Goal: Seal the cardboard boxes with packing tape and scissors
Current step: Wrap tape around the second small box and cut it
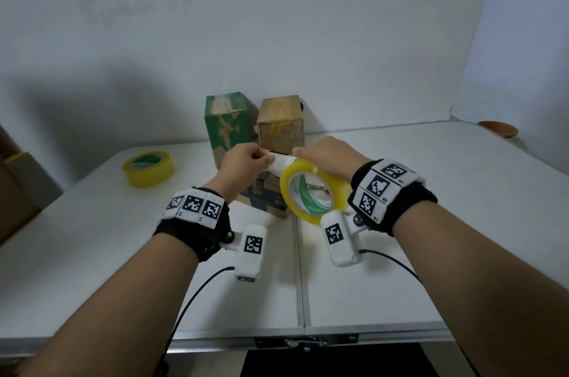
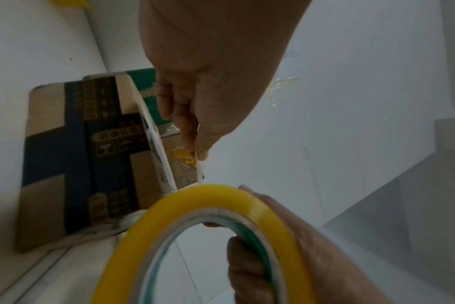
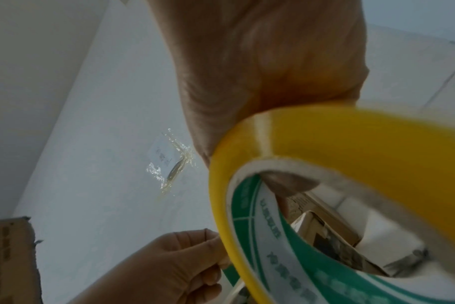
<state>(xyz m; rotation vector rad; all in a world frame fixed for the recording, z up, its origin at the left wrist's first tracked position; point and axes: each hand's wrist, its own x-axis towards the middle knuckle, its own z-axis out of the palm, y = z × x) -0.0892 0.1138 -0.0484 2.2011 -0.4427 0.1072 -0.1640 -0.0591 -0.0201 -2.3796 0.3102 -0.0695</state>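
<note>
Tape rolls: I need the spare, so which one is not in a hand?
The tape roll on the table, far left; the other roll is held in the right hand.

Soft, even light is filling the head view, casting a broad shadow on the wall (image 1: 92, 93). Both wrist views are looking dim and blurred, bending at the edges.

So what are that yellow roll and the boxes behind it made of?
The roll looks like glossy, see-through yellowish plastic tape wound on a paperboard core printed green and white; the pulled end looks nearly clear. The green box and brown box look like matte cardboard: scuffed print shows tan underneath, and shiny tape strips cross them.
</note>
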